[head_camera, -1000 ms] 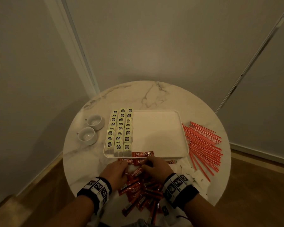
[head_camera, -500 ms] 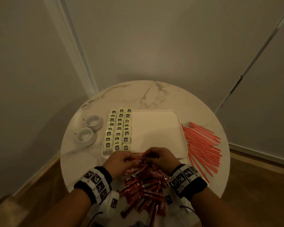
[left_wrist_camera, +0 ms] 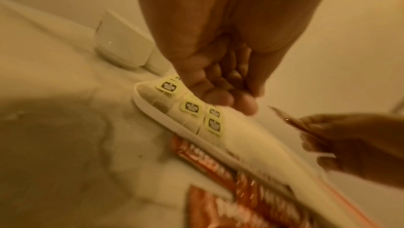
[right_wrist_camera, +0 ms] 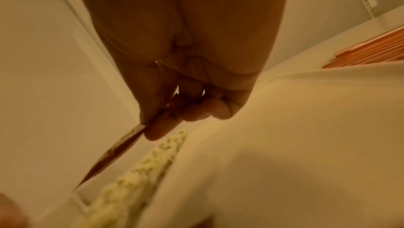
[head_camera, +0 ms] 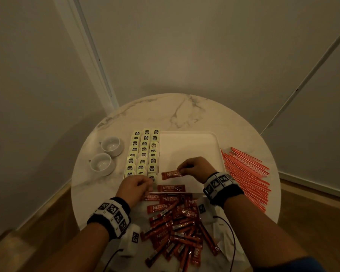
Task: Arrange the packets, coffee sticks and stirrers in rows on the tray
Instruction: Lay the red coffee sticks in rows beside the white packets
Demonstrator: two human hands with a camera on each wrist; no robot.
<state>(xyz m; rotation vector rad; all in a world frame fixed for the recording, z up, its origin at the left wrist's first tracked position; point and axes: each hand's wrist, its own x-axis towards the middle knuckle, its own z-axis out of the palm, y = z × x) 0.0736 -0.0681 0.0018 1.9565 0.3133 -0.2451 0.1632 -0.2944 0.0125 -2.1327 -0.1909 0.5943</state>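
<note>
Right hand's grip (head_camera: 192, 168) pinches a red foil coffee stick (head_camera: 170, 174), long axis left-right, just above the white rectangular tray (head_camera: 188, 146); left hand (head_camera: 134, 188) hangs loosely curled, holding nothing.

Hotel-room or home corner, round marble table (head_camera: 194, 114), 2 white cups (head_camera: 106, 156), plain walls, wooden floor (head_camera: 37, 222)

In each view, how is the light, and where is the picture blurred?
Head view: dim and warm, fairly sharp, print on the coffee stick readable. Left wrist view: yellowish, coffee sticks in front smeared, left hand clearer. Right wrist view: soft throughout, right hand dark, packets blurred.
</note>
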